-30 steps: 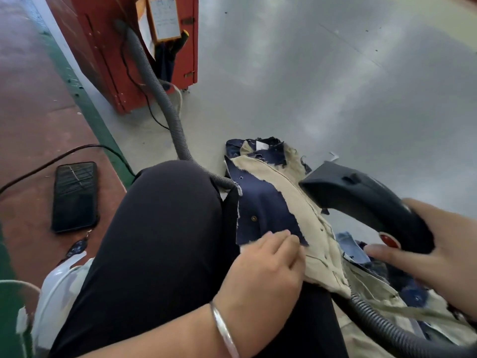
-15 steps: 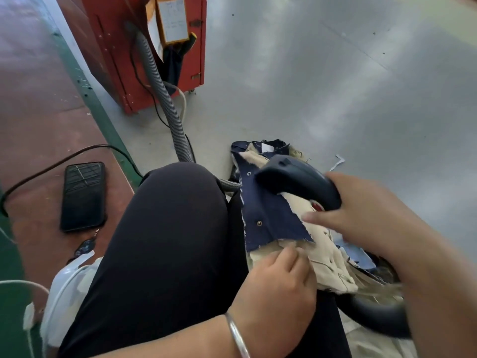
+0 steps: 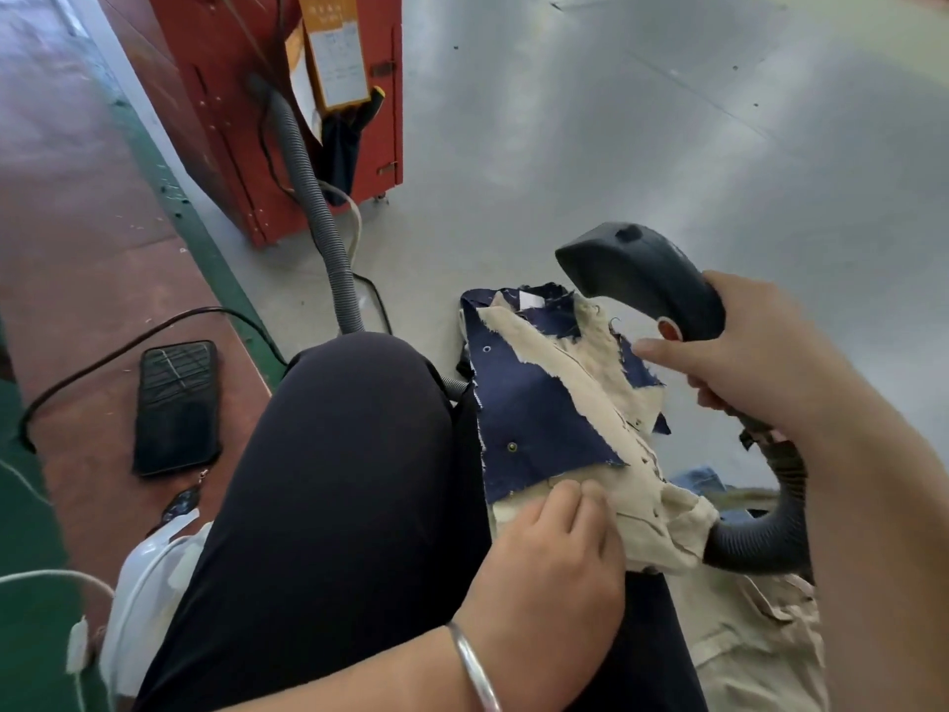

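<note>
A navy and beige garment piece [image 3: 554, 398] with metal snaps lies over my lap, between my knees. My left hand [image 3: 549, 567], a silver bangle on its wrist, holds the garment's near beige edge with curled fingers. My right hand [image 3: 750, 367] grips the dark grey suction nozzle [image 3: 642, 274] by its handle, index finger stretched near the red button. The nozzle's head hovers just above and right of the garment's far end. Its corrugated hose [image 3: 770, 526] loops down under my right wrist.
A red machine [image 3: 246, 120] with a paper label stands on the grey floor [image 3: 616, 120] ahead; a grey hose [image 3: 313, 197] runs from it toward my left knee. A black phone [image 3: 174, 408] lies on the red floor strip at left. More beige fabric [image 3: 755, 639] is piled at lower right.
My right hand has lifted the nozzle off the navy fabric and moved it right and farther away, uncovering the garment. My left hand kept its hold on the near edge.
</note>
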The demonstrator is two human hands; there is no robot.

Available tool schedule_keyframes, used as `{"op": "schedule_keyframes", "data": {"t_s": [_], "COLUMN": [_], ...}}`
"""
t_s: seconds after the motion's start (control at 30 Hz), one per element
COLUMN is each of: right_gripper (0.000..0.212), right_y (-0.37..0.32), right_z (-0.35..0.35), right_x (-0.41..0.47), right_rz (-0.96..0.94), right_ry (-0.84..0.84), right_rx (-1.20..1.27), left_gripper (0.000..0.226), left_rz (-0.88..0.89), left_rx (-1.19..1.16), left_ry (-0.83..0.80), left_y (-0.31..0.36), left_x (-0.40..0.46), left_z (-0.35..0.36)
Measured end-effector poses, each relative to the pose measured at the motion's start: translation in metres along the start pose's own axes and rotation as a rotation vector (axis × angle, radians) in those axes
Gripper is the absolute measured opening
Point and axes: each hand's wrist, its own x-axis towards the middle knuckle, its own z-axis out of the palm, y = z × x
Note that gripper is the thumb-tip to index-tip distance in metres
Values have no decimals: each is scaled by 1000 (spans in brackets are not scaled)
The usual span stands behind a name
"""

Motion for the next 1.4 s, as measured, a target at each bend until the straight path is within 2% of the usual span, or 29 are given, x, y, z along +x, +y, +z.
{"op": "schedule_keyframes", "data": {"t_s": [0.17,0.27,0.37,0.47,0.57,0.67,0.77,0.93,1.07,1.17,1.27,1.4], "right_gripper": [35,53,65,44,34,33,30,31,31,30,31,47], "right_y": [24,42,50,38,20,-4,-26,-38,-23,-6,8,7], "right_z": [-18,-19,-15,-5,6,16,35,73,59,30,9,-11], "right_x": [-73,-101,-108,-97,-71,-39,-1,47,57,29,-16,-61], "right_rz": [41,120,121,85,43,-25,-66,-85,18,49,45,97], "right_ry": [-97,-129,-165,-237,-254,-248,-269,-201,-56,-33,-34,-43], "right_rx": [-16,-33,-89,-152,-215,-295,-268,-333,-212,-69,-37,23], "left_gripper": [27,29,30,30,27,23,21,26,26,23,35,39], "left_rz": [-68,-69,-48,-47,-64,-78,-86,-112,-108,-130,-124,-24], "left_rx": [66,71,52,39,34,11,5,6,23,33,37,59], "left_ry": [-33,-46,-65,-90,-94,-71,-41,-106,-128,-127,-217,-480], "left_y": [-2,-1,0,1,0,0,-1,-1,-1,-1,5,20], "left_x": [-2,-3,-4,-3,0,3,7,12,12,14,22,37], "left_z": [-3,-1,1,1,1,1,2,0,-2,-3,-3,-4]}}
